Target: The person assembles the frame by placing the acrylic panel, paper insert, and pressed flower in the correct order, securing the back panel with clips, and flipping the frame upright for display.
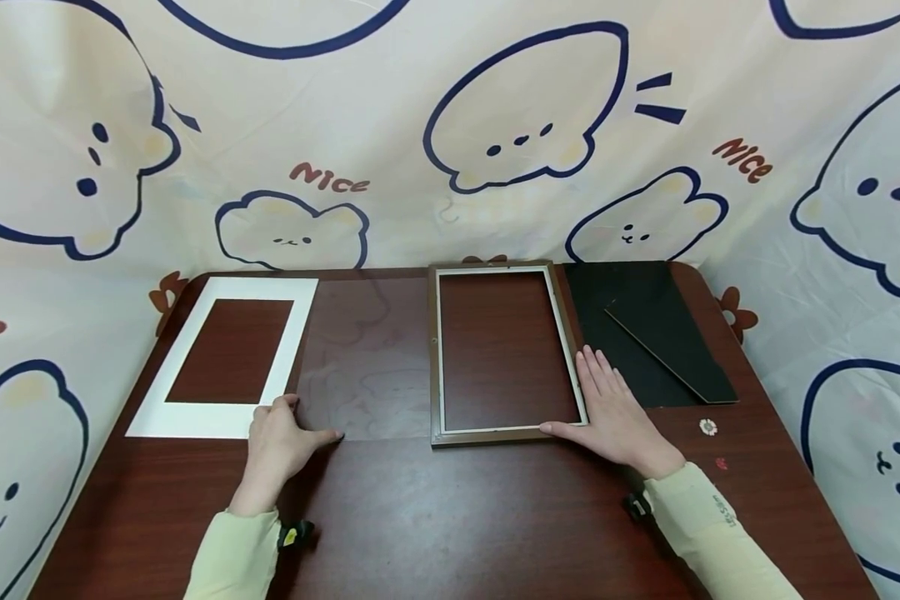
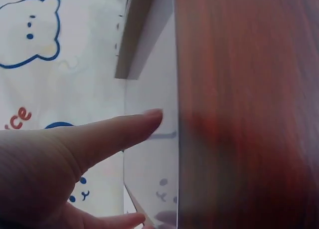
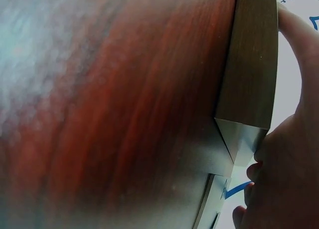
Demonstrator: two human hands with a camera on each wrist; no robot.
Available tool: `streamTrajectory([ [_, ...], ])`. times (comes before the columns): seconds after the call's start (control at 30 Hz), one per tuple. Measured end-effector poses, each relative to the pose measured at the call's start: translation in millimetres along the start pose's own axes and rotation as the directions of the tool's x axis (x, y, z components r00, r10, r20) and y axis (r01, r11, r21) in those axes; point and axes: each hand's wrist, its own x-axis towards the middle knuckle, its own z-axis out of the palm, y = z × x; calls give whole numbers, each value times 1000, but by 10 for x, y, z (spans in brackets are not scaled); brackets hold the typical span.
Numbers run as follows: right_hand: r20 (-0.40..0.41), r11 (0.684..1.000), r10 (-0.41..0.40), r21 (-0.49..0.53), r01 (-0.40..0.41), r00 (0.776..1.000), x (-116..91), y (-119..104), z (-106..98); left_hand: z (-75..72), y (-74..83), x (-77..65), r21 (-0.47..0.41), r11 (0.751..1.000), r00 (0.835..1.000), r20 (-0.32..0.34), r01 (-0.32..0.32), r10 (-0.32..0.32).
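On the left of the table lies a white picture mat (image 1: 150,417) with a rectangular opening. Beside it is a clear, reflective sheet (image 1: 375,358), its front edge also visible in the left wrist view. My left hand (image 1: 281,442) is at the sheet's near left corner, thumb stretched along the front edge and fingers at the left side, close to the mat. To the right lies an empty picture frame (image 1: 510,435) with a brown outer side and pale inner lip. My right hand (image 1: 618,408) rests against its near right corner, fingers straight along the side, thumb at the front.
A dark backing board (image 1: 645,325) with a stand flap lies behind and right of my right hand. A small daisy sticker (image 1: 708,427) and a red mark are on the brown table (image 1: 495,525). A printed curtain (image 1: 390,108) surrounds the table's back and sides.
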Motion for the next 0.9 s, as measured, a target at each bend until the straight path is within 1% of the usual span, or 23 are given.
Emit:
streamTrajectory([
  [0.07, -1, 1000, -1, 1, 1, 1000, 2, -2, -1, -9, 24, 6, -65, 998, 1000, 27, 12, -11],
  [0.13, -1, 1000, 0, 3, 0, 1000, 2, -3, 1, -37, 39, 15, -150, 988, 997, 69, 30, -19],
  [0.23, -2, 1000, 2, 4, -2, 1000, 3, 2, 3, -74, 49, 30, -282, 957, 988, 150, 71, -29],
  [0.3, -4, 1000, 4, 4, -4, 1000, 2, 3, 6, -88, 50, 44, -338, 936, 982, 187, 97, -34],
  [0.37, -4, 1000, 2, 6, -2, 1000, 5, 3, 9, -96, 44, 53, -365, 925, 980, 198, 108, -36],
  [0.4, -3, 1000, 2, 6, -2, 1000, 5, 2, 12, -98, 38, 61, -370, 923, 980, 195, 107, -35],
  [0.5, 0, 1000, 5, 9, -5, 1000, 5, 6, 9, -86, 14, 97, -375, 922, 984, 173, 92, -28],
  [0.57, 3, 1000, 8, 7, -8, 1000, 4, 11, 7, -75, -18, 134, -402, 912, 988, 154, 81, -20],
  [0.6, 4, 1000, 9, 7, -9, 1000, 3, 11, 4, -68, -36, 157, -429, 899, 988, 151, 82, -18],
  [0.67, 5, 1000, 10, 6, -10, 1000, 3, 12, 0, -60, -78, 201, -506, 858, 987, 158, 92, -12],
  [0.8, 6, 1000, 4, 4, -4, 1000, 8, 8, -3, -71, -171, 272, -647, 752, 980, 198, 124, 9],
  [0.83, 4, 1000, 2, 1, -2, 1000, 9, 7, 0, -77, -194, 284, -668, 733, 978, 208, 127, 20],
  [0.9, 5, 1000, 2, -6, -2, 1000, 14, 7, 9, -89, -231, 299, -698, 706, 975, 215, 121, 45],
])
